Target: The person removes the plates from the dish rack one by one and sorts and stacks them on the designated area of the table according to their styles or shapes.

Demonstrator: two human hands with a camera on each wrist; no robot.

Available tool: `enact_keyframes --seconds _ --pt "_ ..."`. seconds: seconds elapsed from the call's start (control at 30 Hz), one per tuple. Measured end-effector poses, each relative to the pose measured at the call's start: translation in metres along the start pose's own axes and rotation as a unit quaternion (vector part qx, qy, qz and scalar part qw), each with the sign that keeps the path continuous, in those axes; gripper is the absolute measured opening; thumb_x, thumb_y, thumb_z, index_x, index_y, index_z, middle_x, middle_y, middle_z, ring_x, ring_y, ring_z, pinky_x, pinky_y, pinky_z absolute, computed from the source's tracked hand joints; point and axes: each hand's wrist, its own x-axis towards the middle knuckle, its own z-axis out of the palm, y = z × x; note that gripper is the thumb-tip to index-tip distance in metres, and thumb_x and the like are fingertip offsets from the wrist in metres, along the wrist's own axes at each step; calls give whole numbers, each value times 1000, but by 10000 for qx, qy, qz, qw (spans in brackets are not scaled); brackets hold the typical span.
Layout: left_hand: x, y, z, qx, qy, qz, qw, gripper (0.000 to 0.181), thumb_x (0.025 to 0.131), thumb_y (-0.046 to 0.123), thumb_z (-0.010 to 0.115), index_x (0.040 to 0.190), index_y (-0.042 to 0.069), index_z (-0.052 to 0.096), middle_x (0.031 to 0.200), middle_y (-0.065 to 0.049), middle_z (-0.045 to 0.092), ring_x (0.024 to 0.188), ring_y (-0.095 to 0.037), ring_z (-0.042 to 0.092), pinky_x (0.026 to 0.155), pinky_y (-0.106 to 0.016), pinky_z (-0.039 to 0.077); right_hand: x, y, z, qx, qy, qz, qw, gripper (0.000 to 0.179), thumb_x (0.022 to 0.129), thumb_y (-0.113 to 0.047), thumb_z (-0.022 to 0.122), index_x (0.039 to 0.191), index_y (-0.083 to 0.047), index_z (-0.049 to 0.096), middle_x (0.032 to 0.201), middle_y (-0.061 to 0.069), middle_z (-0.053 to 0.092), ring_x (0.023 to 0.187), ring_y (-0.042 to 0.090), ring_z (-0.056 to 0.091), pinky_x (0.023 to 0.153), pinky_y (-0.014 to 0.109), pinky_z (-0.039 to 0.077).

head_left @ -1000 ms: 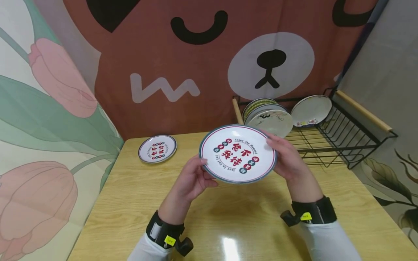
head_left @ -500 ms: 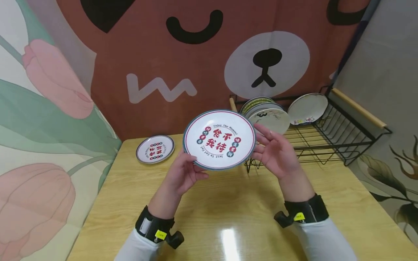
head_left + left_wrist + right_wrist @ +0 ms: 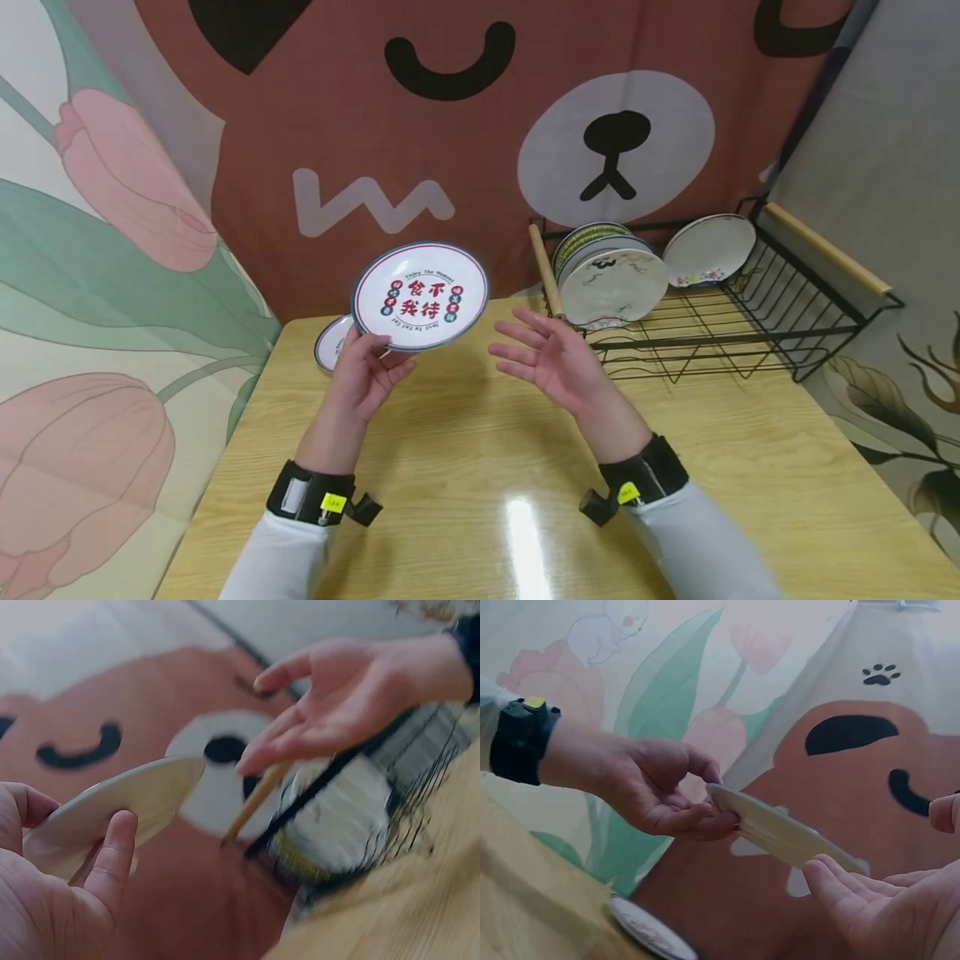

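My left hand [image 3: 366, 375] pinches the near left rim of a white plate [image 3: 422, 296] with a blue edge and red lettering. Its thumb lies on top while fingers support the underside, which shows in the left wrist view. The plate is held tilted above the table, partly covering a second similar plate [image 3: 328, 346] that lies on the table. To the right, my right hand [image 3: 558, 358] is apart from the plate, palm turned inward and fingers spread, holding nothing.
A black wire dish rack [image 3: 705, 333] with wooden handles [image 3: 828, 250] stands at the back right of the wooden table [image 3: 450, 467]. Several plates [image 3: 615, 287] lean at its left end, and another floral plate [image 3: 708, 250] leans at its back. A printed cloth hangs behind.
The plate has moved left in my left hand, over the plate on the table. My right hand has let go of its rim and also shifted left.
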Motion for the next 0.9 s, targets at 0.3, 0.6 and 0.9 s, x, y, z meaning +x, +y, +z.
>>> enact_keyframes --seconds 0.3,0.6,0.9 --pt "22 -2 -62 -242 1161 -72 9929 66 106 8 43 161 34 17 116 -8 75 86 -21 79 71 -30 64 47 53 -5 144 324 603 9976 59 111 -36 34 162 -8 26 163 25 37 145 48 43 112 50 48" --pt "32 -13 -110 -226 2241 -577 9726 68 108 9 41 163 38 12 106 -6 74 87 -22 79 77 -33 64 70 99 -12 261 493 1053 9929 68 110 -43 32 163 -3 19 167 27 26 151 49 32 123 62 29" --pt "32 -22 -139 -195 2681 -706 9606 68 108 11 41 163 37 9 112 -7 67 95 -22 78 87 -35 63 67 126 -7 -4 337 1336 9905 73 109 -45 34 163 -1 14 166 29 25 150 50 33 120 63 32"
